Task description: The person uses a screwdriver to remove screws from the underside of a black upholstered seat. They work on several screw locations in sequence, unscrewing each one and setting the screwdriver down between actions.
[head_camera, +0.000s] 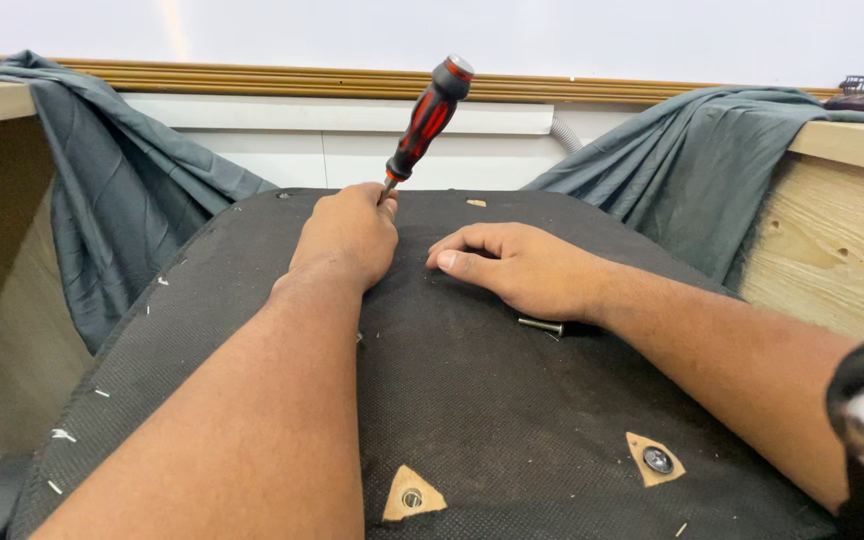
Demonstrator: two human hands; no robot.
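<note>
We are gripping the screwdriver (428,118) at twelve o'clock in our fisted left hand (347,235), our right hand (517,268) resting loosely curled and empty on the black seat base (472,400).

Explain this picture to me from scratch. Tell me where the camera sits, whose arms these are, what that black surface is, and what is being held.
There is one picture, taken by a camera worn on a person's head, looking down along their own bare arms. No machine is involved.

The left hand is closed around the shaft of a screwdriver with a red and black handle, which sticks up and tilts to the right; its tip is hidden by the hand. The right hand rests flat, fingers curled, on a black fabric-covered panel and holds nothing.

On the panel lie a loose screw beside the right wrist, small staples near the left edge, and two triangular cut-outs near the bottom, each showing wood with a metal fitting. Grey cloth hangs over wooden boards at both sides.
</note>
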